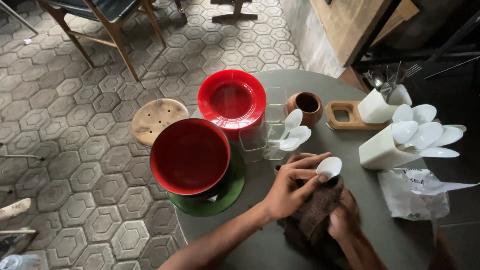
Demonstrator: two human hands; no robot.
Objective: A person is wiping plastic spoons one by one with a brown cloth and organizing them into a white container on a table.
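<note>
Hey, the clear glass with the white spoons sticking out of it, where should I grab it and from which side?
Probably grip the glass low around its body, coming from the near side. The white spoons lean out of its top toward the right, so a grip at the rim would likely knock them. Another clear glass stands close on its left and the red plates lie just behind, leaving little room there.

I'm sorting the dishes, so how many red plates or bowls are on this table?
2: a red plate at the far side of the table, and a red bowl nearer, on a green plate. Stacked ones may be hidden beneath.
</note>
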